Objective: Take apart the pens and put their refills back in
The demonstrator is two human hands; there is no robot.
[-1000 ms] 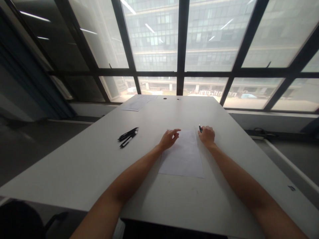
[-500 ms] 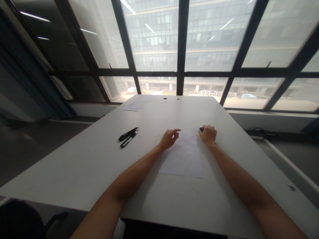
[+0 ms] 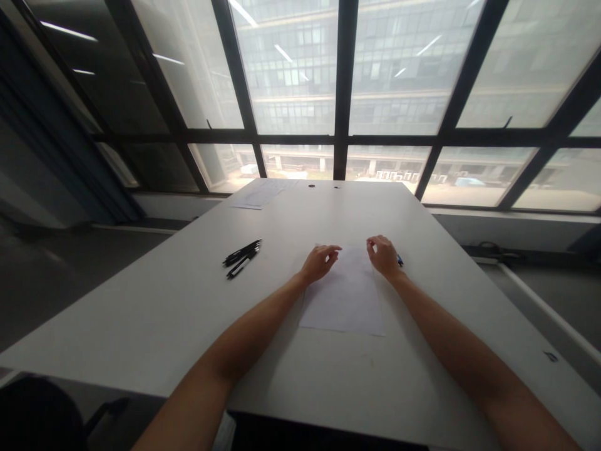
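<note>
A sheet of white paper (image 3: 345, 304) lies on the white table. Over its upper left part rests my left hand (image 3: 320, 262), fingers loosely bent and apart, holding nothing. My right hand (image 3: 382, 254) is at the paper's upper right edge, its fingers loosely curled and a gap showing by the thumb; nothing is visible in it. Just to the right of that hand a small blue and dark object (image 3: 400, 260) lies on the table, partly hidden by the hand, its kind unclear.
Several black pens (image 3: 241, 257) lie in a bunch left of the paper. More printed sheets (image 3: 256, 197) are at the table's far left corner. A small dark scrap (image 3: 550, 356) is near the right edge. Large windows (image 3: 295, 75) stand beyond the table.
My right hand has shifted left towards the paper and let go of the small dark, blue-green object, which now lies to its right. My left hand has barely moved.
</note>
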